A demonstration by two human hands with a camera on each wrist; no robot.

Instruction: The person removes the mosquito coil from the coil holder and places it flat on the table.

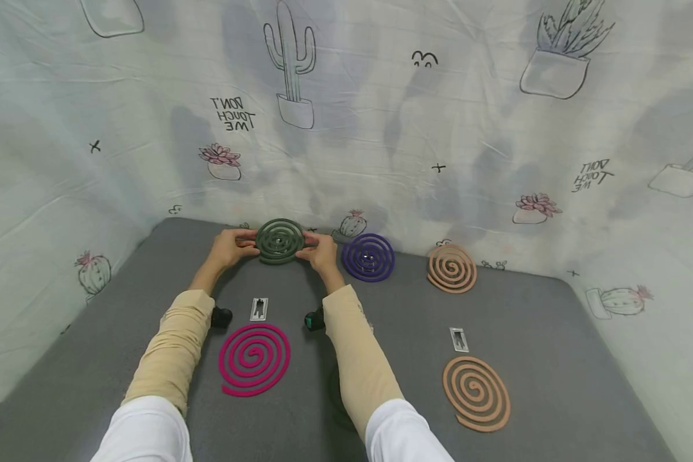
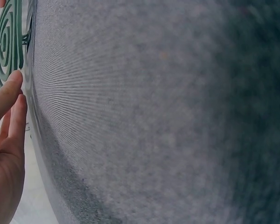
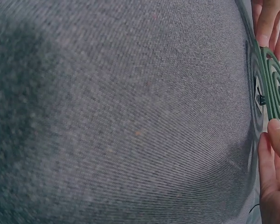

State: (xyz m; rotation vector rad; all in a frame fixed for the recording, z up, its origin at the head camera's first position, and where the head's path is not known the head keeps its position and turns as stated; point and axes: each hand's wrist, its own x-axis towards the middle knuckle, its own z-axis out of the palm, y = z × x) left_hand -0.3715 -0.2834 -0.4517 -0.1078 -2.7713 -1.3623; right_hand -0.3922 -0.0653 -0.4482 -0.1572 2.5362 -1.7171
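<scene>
A dark green mosquito coil (image 1: pixel 280 241) lies level at the back edge of the table. It is raised a little on a small metal stand (image 3: pixel 258 96), seen beneath it in the right wrist view. My left hand (image 1: pixel 228 249) pinches the coil's left rim, thumb above and fingers below. On the opposite rim, my right hand (image 1: pixel 321 252) pinches it the same way. The left wrist view shows the coil (image 2: pixel 6 44) edge-on beside the left thumb. Just right of my right hand is a purple coil (image 1: pixel 368 258) with metal at its centre.
A pink coil (image 1: pixel 255 360) lies nearer on the grey table (image 1: pixel 404 385), below a flat metal stand (image 1: pixel 258 309). Tan coils sit at back right (image 1: pixel 452 268) and front right (image 1: pixel 476 394), with another stand (image 1: pixel 458 339) between them. A patterned curtain (image 1: pixel 358 128) hangs behind.
</scene>
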